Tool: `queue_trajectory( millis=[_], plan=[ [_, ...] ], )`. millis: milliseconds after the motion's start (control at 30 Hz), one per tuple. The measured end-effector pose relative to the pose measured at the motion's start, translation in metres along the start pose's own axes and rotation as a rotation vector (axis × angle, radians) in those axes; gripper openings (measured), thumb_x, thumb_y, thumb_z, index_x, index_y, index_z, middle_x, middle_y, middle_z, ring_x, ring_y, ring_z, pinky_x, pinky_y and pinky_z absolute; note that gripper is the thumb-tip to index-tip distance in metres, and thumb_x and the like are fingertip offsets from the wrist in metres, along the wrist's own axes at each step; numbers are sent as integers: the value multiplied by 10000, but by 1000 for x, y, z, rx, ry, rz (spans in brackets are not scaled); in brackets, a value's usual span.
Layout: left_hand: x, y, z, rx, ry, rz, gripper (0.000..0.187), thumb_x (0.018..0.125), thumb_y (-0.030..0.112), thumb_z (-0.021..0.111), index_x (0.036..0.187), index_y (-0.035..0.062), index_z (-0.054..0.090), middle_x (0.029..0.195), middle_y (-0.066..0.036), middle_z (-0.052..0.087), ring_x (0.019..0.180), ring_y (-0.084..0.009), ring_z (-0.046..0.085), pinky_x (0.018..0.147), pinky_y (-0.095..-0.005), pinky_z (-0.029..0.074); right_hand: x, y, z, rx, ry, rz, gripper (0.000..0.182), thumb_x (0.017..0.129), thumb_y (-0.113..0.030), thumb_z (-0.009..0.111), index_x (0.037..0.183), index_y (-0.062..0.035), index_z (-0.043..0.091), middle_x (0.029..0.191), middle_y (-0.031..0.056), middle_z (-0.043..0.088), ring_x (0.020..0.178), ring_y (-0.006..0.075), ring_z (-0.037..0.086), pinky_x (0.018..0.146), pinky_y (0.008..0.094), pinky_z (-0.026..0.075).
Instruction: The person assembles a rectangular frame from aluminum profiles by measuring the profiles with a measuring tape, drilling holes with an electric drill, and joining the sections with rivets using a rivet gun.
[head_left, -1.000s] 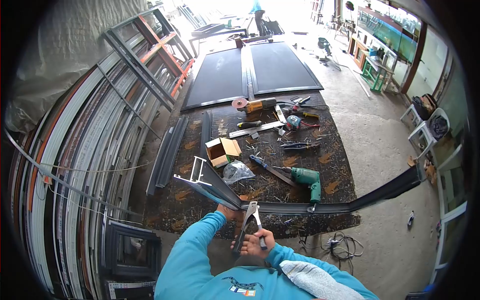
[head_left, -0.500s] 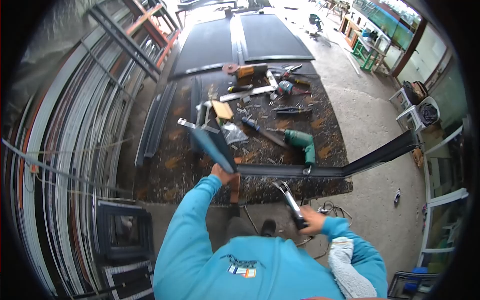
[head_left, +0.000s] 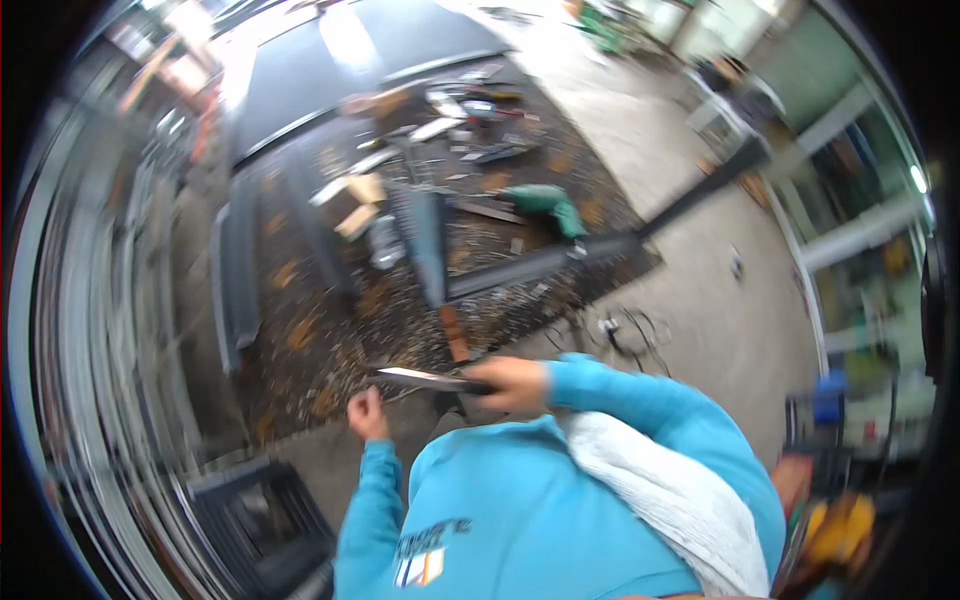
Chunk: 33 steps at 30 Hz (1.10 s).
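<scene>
My right hand (head_left: 515,385) is closed around the black grip of a silver-and-black hand tool (head_left: 425,379). Its metal end points left, in front of my body; blur hides the exact kind. To the left of that tip, my left hand (head_left: 368,412) is raised by the bench's near edge with its fingers curled together. Whatever those fingers hold, if anything, is too small and smeared to name. Beyond both hands, a dark metal frame (head_left: 540,268) lies at the bench edge, with one bar jutting right past the bench. An orange-brown block (head_left: 454,333) sits by its corner.
On the stained workbench (head_left: 290,330) are a green drill (head_left: 550,203), a wooden block (head_left: 362,192) and several scattered tools. Dark panels (head_left: 300,75) lie at the far end. Long profiles (head_left: 110,330) stand at left. Cables (head_left: 635,330) trail over the floor at right.
My left hand has let go of the frame and drawn back toward me. My right hand has brought the tool up and left, in front of my body. The view has turned.
</scene>
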<state>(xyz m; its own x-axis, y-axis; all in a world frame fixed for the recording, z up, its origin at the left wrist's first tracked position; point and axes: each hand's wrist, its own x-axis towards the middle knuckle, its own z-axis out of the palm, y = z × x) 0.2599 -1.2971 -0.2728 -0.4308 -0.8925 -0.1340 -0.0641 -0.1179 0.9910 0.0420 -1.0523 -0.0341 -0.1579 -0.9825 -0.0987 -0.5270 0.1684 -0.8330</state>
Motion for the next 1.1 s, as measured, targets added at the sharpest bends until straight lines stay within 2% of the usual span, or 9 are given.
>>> queue_trajectory(
  millis=[100, 300, 500, 533, 567, 733, 867, 1033, 1100],
  plan=[
    [-26, -13, -49, 91, -98, -104, 169, 896, 145, 693, 935, 33, 573, 798, -44, 627, 685, -97, 565, 611, -227, 474, 134, -6, 73, -113, 43, 86, 251, 731, -132, 670, 926, 10, 603, 893, 210, 667, 860, 401, 645, 748, 481, 524],
    [-59, -69, -118, -2, -120, -326, 196, 905, 149, 689, 970, 33, 545, 827, -68, 640, 698, -110, 597, 610, -232, 500, 305, 54, 174, -405, 259, 25, 246, 760, -202, 665, 935, -30, 674, 913, 175, 703, 890, 339, 694, 727, 425, 566],
    [-75, -123, -152, 59, -159, -109, 189, 912, 152, 681, 968, 39, 540, 834, -70, 643, 696, -115, 606, 608, -238, 513, 169, 44, 148, -153, -35, -356, 246, 765, -170, 675, 946, -47, 562, 879, 173, 609, 841, 387, 626, 721, 481, 502],
    [-90, -55, -120, -85, -82, -456, 174, 923, 150, 667, 963, 42, 537, 838, -67, 643, 713, -115, 612, 633, -241, 527, 133, 57, 138, 116, -53, -391, 220, 790, -162, 663, 921, -34, 539, 802, 187, 599, 801, 394, 614, 689, 471, 487],
    [-90, -17, -101, -41, -88, -376, 166, 926, 147, 663, 958, 44, 537, 828, -60, 639, 724, -113, 613, 644, -240, 528, 86, 53, 101, 154, -54, -390, 210, 788, -129, 661, 922, -31, 533, 760, 178, 602, 779, 399, 610, 662, 472, 476],
    [-59, 12, -74, 39, -184, -153, 167, 922, 162, 674, 940, 38, 563, 848, -42, 642, 727, -94, 591, 649, -220, 502, -30, 146, -52, -197, 793, 177, 181, 750, -54, 608, 927, -51, 649, 900, 141, 634, 869, 308, 628, 798, 400, 517],
    [-29, 47, -20, 69, -197, -56, 136, 936, 148, 652, 960, 49, 563, 852, -24, 628, 738, -86, 589, 653, -209, 496, -19, 233, -156, -447, 711, 1009, 686, 799, -298, 681, 1357, -53, 368, 1368, 219, 404, 1289, 386, 417, 1080, 447, 370],
    [-41, 91, 64, 2, -146, -77, 111, 925, 110, 653, 974, 52, 572, 871, -19, 619, 768, -93, 596, 696, -214, 501, 16, 300, -202, -60, 529, 1277, 884, 739, -336, 770, 1432, -64, 294, 1381, 223, 481, 1265, 379, 491, 1075, 436, 396],
    [-60, 103, 100, -5, -166, -100, 106, 917, 83, 654, 986, 51, 580, 887, -16, 611, 789, -91, 591, 721, -219, 501, 8, 319, -217, 38, 515, 1203, 785, 659, -403, 812, 1285, -24, 527, 1298, 194, 578, 1184, 322, 574, 1010, 383, 450]
  ],
)
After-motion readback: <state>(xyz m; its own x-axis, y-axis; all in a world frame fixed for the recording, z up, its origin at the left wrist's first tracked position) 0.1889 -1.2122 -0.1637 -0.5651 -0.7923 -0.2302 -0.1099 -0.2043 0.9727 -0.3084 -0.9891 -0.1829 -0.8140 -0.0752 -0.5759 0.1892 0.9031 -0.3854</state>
